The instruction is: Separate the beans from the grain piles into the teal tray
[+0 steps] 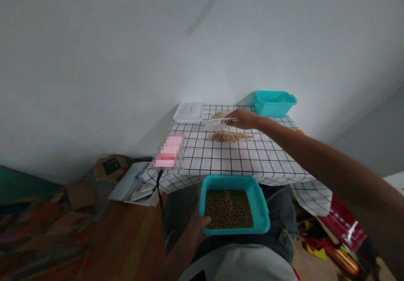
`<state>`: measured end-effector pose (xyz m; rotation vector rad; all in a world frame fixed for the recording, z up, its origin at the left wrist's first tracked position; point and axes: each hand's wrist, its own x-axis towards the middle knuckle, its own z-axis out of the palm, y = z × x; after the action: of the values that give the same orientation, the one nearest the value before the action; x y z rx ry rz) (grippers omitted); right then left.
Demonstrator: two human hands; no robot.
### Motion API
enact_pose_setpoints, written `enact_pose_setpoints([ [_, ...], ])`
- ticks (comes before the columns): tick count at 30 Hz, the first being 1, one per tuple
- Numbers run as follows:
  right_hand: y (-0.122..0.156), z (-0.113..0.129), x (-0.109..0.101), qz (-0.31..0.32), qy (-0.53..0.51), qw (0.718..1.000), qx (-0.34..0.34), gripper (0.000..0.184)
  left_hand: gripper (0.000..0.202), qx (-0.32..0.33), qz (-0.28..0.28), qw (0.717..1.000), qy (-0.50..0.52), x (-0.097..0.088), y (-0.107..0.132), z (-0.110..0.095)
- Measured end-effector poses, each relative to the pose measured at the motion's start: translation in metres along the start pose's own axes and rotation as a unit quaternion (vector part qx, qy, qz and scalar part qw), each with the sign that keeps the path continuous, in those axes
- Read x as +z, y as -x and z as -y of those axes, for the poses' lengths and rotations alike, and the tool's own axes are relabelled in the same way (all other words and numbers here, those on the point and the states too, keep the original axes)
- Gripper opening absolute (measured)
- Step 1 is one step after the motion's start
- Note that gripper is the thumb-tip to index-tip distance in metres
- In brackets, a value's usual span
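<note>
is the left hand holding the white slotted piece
No, the left hand grips the nearer turquoise tub; the right hand holds the white piece.

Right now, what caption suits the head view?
Left hand on a turquoise tub of grains, right hand holding a white slotted piece.

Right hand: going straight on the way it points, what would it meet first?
Probably the far pile of pale grains, close ahead of the right hand; if it passes above, then the white plastic lid. Height is hard to judge.
</note>
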<state>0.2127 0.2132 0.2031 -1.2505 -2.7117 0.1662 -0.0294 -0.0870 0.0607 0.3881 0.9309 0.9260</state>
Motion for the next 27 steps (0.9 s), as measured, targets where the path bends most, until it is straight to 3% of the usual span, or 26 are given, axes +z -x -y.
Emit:
enact_pose_setpoints([
  [6,-0.033,0.031,0.006,0.017,0.022,0.998,-0.058,0.029,0.048,0.035,-0.034,0.996,-0.07,-0.006,0.006,-0.006],
  [9,-0.034,0.041,0.007,0.029,0.036,0.996,-0.074,0.026,0.033,0.053,-0.066,0.99,-0.115,-0.006,0.012,-0.013],
  [12,-0.028,0.047,0.007,0.042,0.046,0.995,-0.084,0.025,0.025,0.055,-0.064,0.988,-0.13,-0.004,0.015,-0.018],
  [20,-0.017,0.048,0.005,0.036,0.054,0.996,-0.069,0.026,0.041,0.053,-0.034,0.994,-0.084,-0.003,0.014,-0.018],
  [27,-0.009,0.048,0.004,0.041,0.027,0.994,-0.095,0.025,0.039,0.052,-0.041,0.993,-0.094,-0.01,0.01,-0.012],
])
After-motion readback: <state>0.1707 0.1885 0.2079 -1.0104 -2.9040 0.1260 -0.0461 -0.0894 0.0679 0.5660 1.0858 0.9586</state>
